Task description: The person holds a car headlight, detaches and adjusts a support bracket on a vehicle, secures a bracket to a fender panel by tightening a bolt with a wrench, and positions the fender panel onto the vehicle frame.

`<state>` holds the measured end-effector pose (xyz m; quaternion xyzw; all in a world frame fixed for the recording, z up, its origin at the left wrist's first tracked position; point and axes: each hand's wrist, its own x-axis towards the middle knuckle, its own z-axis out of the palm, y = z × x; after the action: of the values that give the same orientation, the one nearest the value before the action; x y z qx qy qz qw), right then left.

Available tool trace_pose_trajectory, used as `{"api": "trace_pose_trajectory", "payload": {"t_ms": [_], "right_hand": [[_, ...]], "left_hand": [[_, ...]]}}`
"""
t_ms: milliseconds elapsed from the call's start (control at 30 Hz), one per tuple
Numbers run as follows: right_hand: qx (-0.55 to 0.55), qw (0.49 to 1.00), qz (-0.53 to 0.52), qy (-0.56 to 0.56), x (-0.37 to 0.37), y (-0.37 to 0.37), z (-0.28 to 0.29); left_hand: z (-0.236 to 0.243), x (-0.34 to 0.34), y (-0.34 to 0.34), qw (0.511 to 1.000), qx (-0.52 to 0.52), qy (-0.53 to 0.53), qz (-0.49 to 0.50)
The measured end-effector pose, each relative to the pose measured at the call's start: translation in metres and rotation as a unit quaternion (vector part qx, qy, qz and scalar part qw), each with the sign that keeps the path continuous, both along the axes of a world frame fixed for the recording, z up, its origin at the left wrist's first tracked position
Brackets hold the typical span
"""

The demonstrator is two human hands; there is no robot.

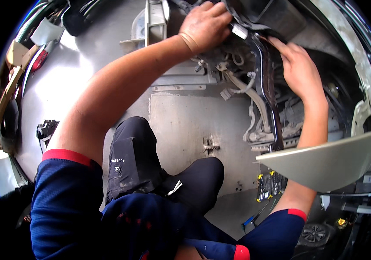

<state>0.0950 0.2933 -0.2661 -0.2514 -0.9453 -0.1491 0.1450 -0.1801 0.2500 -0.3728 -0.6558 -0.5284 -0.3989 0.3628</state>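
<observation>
My left hand (207, 26) is at the top middle, its fingers curled down over dark parts of an opened-up vehicle; what lies under them is hidden. Beside its fingertips shows a white label (239, 31). A long glossy black bar (265, 82) runs from there down toward me. At the bar's upper end is my right hand (302, 69), its forefinger stretched out against the dark part; the thumb is hidden. Between my arms hang a grey wiring connector (227, 94) and a pale curved pipe (250, 92).
A pale curved body panel (324, 167) crosses in front of my right forearm. Below it lies a tool case (270, 185) with yellow corners, and a blue-handled tool (249, 221). A black bracket (46, 130) rests on the floor at left, and a metal frame (156, 21) stands at the top.
</observation>
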Motion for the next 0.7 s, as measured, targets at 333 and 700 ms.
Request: {"api": "trace_pose_trajectory", "payload": {"t_ms": [333,700], "right_hand": [[-0.176,0.983,-0.006,0.06,-0.006,-0.015,-0.001],[-0.166,0.981,0.028,0.1,0.002,-0.017,0.015]], "left_hand": [[0.0,-0.005,-0.009,0.999,-0.028,0.027,0.034],[0.015,-0.001,-0.012,0.997,-0.037,0.046,0.048]]}}
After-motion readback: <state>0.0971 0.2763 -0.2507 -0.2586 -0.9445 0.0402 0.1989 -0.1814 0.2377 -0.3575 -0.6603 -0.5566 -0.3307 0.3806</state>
